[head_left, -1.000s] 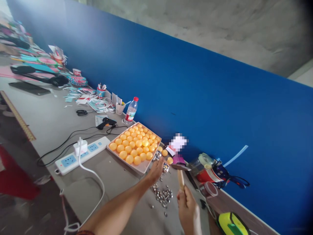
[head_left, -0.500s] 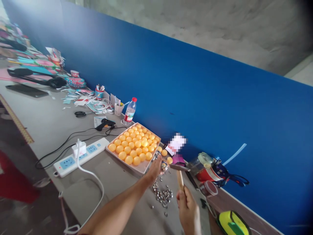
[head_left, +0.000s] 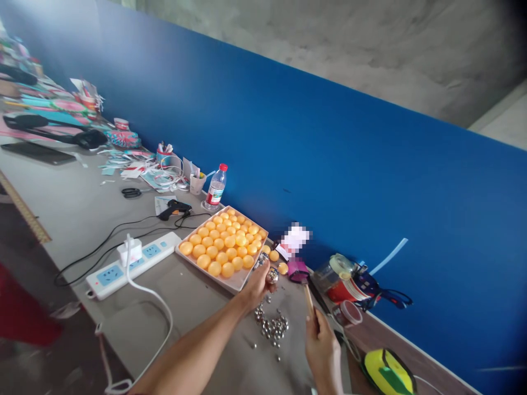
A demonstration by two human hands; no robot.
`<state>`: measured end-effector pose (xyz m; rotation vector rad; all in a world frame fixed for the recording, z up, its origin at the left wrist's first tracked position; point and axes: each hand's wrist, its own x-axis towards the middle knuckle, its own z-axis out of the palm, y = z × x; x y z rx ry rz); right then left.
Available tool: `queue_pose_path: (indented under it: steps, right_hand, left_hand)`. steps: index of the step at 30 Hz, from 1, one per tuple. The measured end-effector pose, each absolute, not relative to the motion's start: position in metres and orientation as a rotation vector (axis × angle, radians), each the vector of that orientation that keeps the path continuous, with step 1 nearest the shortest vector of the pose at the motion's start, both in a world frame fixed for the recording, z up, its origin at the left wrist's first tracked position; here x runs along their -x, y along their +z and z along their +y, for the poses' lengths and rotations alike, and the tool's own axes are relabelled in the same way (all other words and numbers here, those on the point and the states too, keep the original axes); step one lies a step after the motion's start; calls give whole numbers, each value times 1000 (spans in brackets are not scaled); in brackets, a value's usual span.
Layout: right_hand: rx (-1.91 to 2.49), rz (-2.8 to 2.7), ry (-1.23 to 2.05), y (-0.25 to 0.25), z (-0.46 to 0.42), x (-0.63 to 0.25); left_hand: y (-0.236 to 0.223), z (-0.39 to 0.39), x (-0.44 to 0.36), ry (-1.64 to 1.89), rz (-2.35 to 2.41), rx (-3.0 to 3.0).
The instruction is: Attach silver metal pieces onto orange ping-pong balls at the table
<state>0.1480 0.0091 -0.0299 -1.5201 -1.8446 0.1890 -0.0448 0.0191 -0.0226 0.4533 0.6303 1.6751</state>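
Observation:
My left hand (head_left: 256,286) reaches over the table and is closed on a shiny silver ball (head_left: 272,275), partly hidden by the fingers. More shiny metal shows just beyond the knuckles. Below that hand lie several loose small silver beads (head_left: 275,327). My right hand (head_left: 323,345) is wrapped round the wooden handle of a hammer (head_left: 309,300); its head is hard to make out against a purple item (head_left: 297,270). Beside my left hand stands a shallow box (head_left: 235,283) full of orange balls (head_left: 221,244). A few orange balls (head_left: 274,255) lie outside it.
A white power strip (head_left: 134,265) with a charger and cable lies left. Behind are a glue gun (head_left: 175,209), scissors (head_left: 132,192) and a water bottle (head_left: 216,188). At right stand a clear jar (head_left: 332,277), a small tub (head_left: 348,312) and a yellow-green item (head_left: 388,372). A blue partition (head_left: 329,164) borders the table.
My right hand has tilted the hammer, and its flat dark head no longer shows side-on. My left hand keeps its grip at the ball. The whole view has shifted slightly.

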Motion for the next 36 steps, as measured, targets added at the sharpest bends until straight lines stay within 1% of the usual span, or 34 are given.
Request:
queue_pose_path:
  steps: [6,15,24,27,30,33,36]
  right_hand:
    - [1735,-1951,81,-44,16,-156]
    - [1733,-1993,-151,-60,17,-163]
    - [1661,-1932,-298,-59,13,-153]
    - [1488,-1891,-209,-56,10,-142]
    - [1302,-1863,-28,-59,7,-129]
    - [1200,-1864,152,-64,3,-117]
    - [1157,-1838,213,-67,-1,-109]
  left_hand:
    - [-24,18,46,1576,400,-389]
    - [-19,12,45,1521,372,-414]
    - [-21,10,43,1531,267,-403]
    - [-23,11,40,1553,244,-363]
    - [-23,11,37,1539,246,-291]
    - [-23,9,36,1498,278,-295]
    - [-25,6,35,1439,304,-358]
